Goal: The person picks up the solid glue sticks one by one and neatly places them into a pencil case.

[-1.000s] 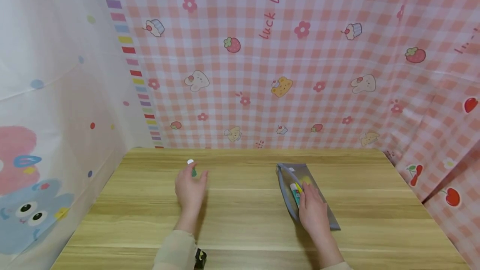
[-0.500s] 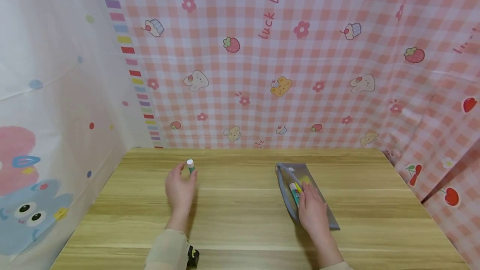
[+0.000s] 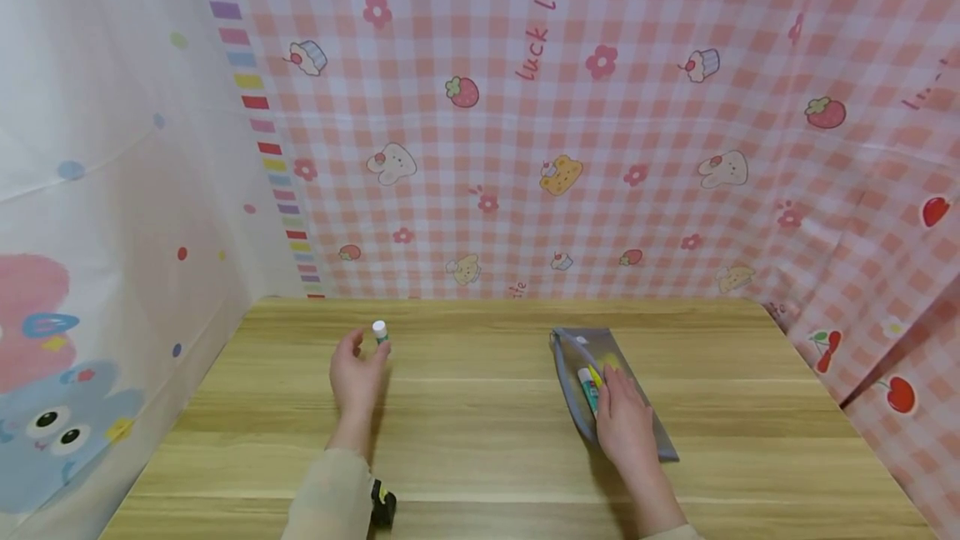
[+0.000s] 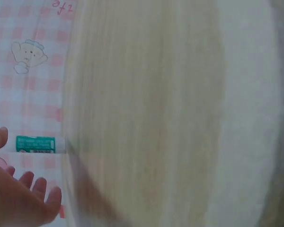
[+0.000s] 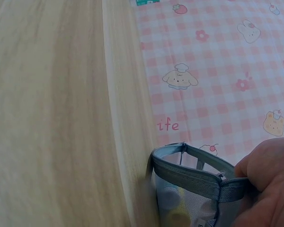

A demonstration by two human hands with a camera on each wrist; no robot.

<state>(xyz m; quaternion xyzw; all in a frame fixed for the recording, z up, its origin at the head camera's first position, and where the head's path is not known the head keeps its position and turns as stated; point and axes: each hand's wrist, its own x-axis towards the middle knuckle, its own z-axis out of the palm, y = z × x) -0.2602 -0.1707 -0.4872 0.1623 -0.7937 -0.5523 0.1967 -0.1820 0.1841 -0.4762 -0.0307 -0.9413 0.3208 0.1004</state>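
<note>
A glue stick (image 3: 380, 332) with a white cap and green label stands upright on the table's left half. My left hand (image 3: 356, 377) is beside it, thumb and fingers spread apart; in the left wrist view a gap shows between those fingers and the green label (image 4: 36, 144). On the right lies a grey mesh zipper pouch (image 3: 600, 340), its mouth gaping toward the left. My right hand (image 3: 626, 419) pinches the pouch's rim, as the right wrist view shows at the zipper trim (image 5: 189, 179). Inside the pouch are another glue stick (image 3: 589, 390) and something yellow (image 3: 597, 375), partly hidden by the hand.
The wood-grain table (image 3: 465, 423) stretches between both hands. A pink checked cloth (image 3: 510, 123) hangs behind its back edge, and a white printed cloth (image 3: 150, 215) hangs along the left. A black device (image 3: 383, 505) is strapped at the left wrist.
My left hand has shifted left from in front of the glue stick to beside it, uncovering more of it. The glue stick stays standing. My right hand and the pouch have not visibly moved.
</note>
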